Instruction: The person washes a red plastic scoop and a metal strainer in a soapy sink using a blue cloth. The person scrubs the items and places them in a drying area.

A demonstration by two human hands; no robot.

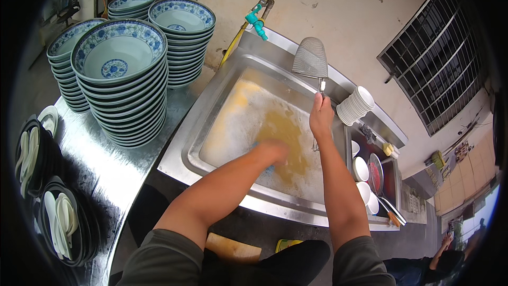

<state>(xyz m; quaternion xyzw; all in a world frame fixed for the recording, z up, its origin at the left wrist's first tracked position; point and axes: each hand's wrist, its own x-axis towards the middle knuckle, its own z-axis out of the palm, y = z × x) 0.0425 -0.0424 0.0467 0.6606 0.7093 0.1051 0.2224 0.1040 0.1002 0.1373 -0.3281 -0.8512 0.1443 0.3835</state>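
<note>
My right hand grips the handle of a deep wire-mesh strainer, raised near the back rim of a stainless steel sink. The mesh points away from me, towards the wall. Cloudy, foamy yellow-brown water fills the basin. My left hand is at the water's surface, blurred, its fingers hidden. Bits of something blue show beside it; I cannot tell whether it is held. A stack of small white bowls lies tilted on the sink ledge, right of the strainer.
Tall stacks of blue-patterned bowls and black dishes with white spoons stand on a metal table at left. A second basin at right holds white bowls and a round sieve. A turquoise tap projects behind. Another person is at lower right.
</note>
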